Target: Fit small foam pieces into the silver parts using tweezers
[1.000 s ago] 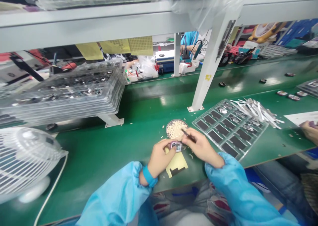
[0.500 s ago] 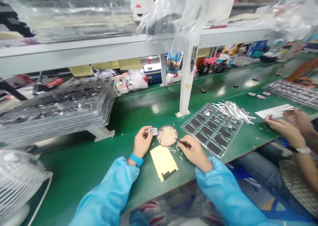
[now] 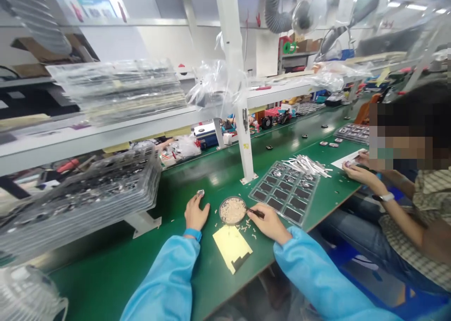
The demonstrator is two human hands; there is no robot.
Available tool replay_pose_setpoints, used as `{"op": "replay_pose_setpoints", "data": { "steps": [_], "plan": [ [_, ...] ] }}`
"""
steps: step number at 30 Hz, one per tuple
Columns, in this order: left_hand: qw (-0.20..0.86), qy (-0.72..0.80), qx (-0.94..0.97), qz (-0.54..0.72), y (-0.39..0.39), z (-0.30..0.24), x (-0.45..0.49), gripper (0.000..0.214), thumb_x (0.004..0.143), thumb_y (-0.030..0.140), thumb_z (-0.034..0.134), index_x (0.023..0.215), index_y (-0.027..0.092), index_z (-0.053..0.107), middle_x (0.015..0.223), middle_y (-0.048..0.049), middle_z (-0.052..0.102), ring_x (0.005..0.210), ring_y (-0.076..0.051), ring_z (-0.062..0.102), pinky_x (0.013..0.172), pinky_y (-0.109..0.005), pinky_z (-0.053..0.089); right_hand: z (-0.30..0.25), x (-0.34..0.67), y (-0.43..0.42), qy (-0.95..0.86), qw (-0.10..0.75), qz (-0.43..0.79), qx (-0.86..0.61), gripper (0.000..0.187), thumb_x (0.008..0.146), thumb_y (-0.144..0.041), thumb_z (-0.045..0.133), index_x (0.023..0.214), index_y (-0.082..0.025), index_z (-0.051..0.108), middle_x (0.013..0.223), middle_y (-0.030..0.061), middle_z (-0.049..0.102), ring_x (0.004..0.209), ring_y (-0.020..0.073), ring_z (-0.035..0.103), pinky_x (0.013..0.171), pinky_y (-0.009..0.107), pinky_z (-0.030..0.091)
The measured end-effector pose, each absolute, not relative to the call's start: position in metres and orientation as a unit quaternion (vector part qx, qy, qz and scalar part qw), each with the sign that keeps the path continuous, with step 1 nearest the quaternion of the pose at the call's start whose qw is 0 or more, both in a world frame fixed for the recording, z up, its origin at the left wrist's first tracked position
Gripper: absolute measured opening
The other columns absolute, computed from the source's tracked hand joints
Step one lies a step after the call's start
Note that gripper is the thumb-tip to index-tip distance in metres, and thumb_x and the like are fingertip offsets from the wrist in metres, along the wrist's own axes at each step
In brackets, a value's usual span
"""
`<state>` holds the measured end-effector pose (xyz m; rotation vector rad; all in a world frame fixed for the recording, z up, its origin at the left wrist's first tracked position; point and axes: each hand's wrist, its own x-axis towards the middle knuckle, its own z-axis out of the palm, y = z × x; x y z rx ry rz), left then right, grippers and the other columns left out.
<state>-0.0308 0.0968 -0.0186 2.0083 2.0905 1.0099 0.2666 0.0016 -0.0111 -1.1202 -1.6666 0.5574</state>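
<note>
My left hand (image 3: 196,213) rests on the green bench, its fingertips touching a small silvery part (image 3: 200,193) set down just beyond it. My right hand (image 3: 268,222) is closed on dark tweezers (image 3: 256,212), whose tip points at a round dish (image 3: 232,210) of pale small pieces between my hands. A yellow sheet (image 3: 232,246) with a dark corner lies in front of the dish. Loose pale bits are scattered around it. Both arms wear light blue sleeves.
A clear compartment tray (image 3: 285,191) with dark parts lies right of the dish, with a pile of white strips (image 3: 307,165) behind it. Stacked clear trays (image 3: 81,194) stand at left. A white shelf post (image 3: 243,137) rises behind. A co-worker's hands (image 3: 359,170) work at right.
The camera has tilted up, showing the shelf and room. My left hand moved the small part away from the dish to the far left and set it on the bench. My right hand stayed by the dish.
</note>
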Motion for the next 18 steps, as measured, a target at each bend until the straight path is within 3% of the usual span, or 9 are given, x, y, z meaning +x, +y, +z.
{"op": "replay_pose_setpoints", "data": {
  "steps": [4,9,15,18],
  "plan": [
    [0.051,0.639,0.688,0.340,0.092,-0.018,-0.027,0.042,0.090,0.035,0.056,0.128,0.018,0.063,0.132,-0.0110,0.060,0.128,-0.028,0.051,0.112,-0.044,0.037,-0.009,0.268,-0.009,-0.699,0.488,0.219,-0.476,0.023,0.094,-0.036,0.057,0.089,-0.020,0.073,0.085,0.0040,0.069,0.075,0.0165,0.063,0.067,0.027,0.047],
    [0.100,0.531,0.774,0.329,0.083,-0.019,-0.004,0.047,0.093,0.045,0.053,0.132,0.020,0.060,0.135,-0.0077,0.059,0.129,-0.023,0.051,0.114,-0.037,0.037,-0.015,0.271,-0.013,-0.688,0.473,0.206,-0.510,0.016,0.088,-0.033,0.064,0.083,-0.020,0.073,0.079,0.0018,0.070,0.071,0.0158,0.062,0.066,0.027,0.046],
    [0.125,0.495,0.806,0.301,0.079,-0.019,0.011,0.048,0.094,0.046,0.052,0.134,0.021,0.058,0.138,-0.0082,0.057,0.131,-0.025,0.049,0.116,-0.043,0.034,-0.015,0.261,0.008,-0.662,0.482,0.203,-0.537,0.018,0.090,-0.032,0.060,0.083,-0.019,0.071,0.078,0.0006,0.070,0.070,0.0154,0.063,0.065,0.026,0.047],
    [0.134,0.499,0.801,0.300,0.082,-0.020,0.008,0.048,0.095,0.047,0.050,0.134,0.020,0.058,0.138,-0.0085,0.056,0.131,-0.025,0.049,0.115,-0.044,0.035,-0.011,0.245,0.022,-0.663,0.487,0.195,-0.533,0.015,0.089,-0.030,0.061,0.093,-0.019,0.071,0.086,0.0012,0.071,0.078,0.0161,0.065,0.073,0.027,0.050]
  ]
}}
